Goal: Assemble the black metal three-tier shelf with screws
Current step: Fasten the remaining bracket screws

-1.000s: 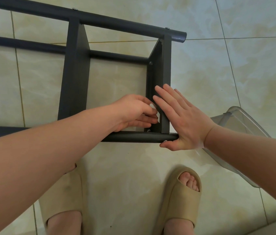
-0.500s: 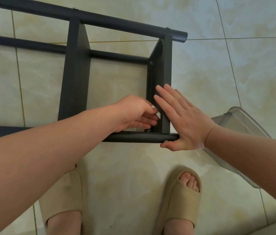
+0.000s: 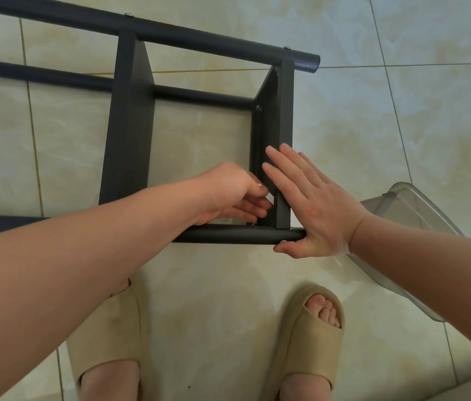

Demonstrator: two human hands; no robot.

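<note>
The black metal shelf (image 3: 130,140) lies on its side on the tiled floor, its round tubes running left to right. My right hand (image 3: 315,209) presses flat with straight fingers against the end panel (image 3: 284,111), and its thumb sits under the end of the near tube (image 3: 228,234). My left hand (image 3: 228,192) is curled inside the corner where that panel meets the near tube. It pinches a small silvery tool (image 3: 269,196), mostly hidden by the fingers. A screw head (image 3: 254,223) shows just below those fingers.
A clear plastic box (image 3: 419,215) lies on the floor to the right, partly behind my right forearm. My feet in beige slippers (image 3: 309,342) stand just in front of the shelf. More screw heads show on the far tube (image 3: 287,48).
My left hand's fingers have shifted slightly at the corner. My right hand and the shelf have stayed where they were.
</note>
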